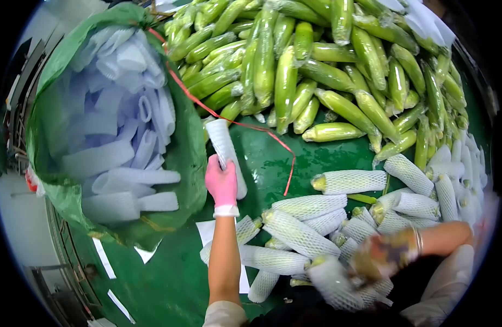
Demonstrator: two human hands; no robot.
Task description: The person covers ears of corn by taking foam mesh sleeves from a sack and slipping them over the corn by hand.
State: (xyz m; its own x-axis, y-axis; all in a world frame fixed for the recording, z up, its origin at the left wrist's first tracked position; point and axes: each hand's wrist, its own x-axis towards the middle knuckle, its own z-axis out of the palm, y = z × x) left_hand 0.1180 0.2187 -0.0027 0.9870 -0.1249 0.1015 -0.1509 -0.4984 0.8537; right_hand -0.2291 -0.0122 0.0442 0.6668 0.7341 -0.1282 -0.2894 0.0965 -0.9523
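My left hand (221, 182), in a pink glove, is closed around an empty-looking white foam net sleeve (220, 136) above the green table. At the lower right my right hand (384, 253), in a patterned glove, is smeared by motion over a pile of corn cobs in foam nets (300, 234). A netted corn cob (332, 280), also blurred, lies against its fingertips; whether the fingers grip it cannot be made out.
A green sack (191, 180) full of foam net sleeves (115, 120) stands at left. Film-wrapped corn cobs (286, 82) are heaped at the back. A red string (251, 127) trails from the sack across the green table (180, 272). White paper strips (104, 259) lie near the front.
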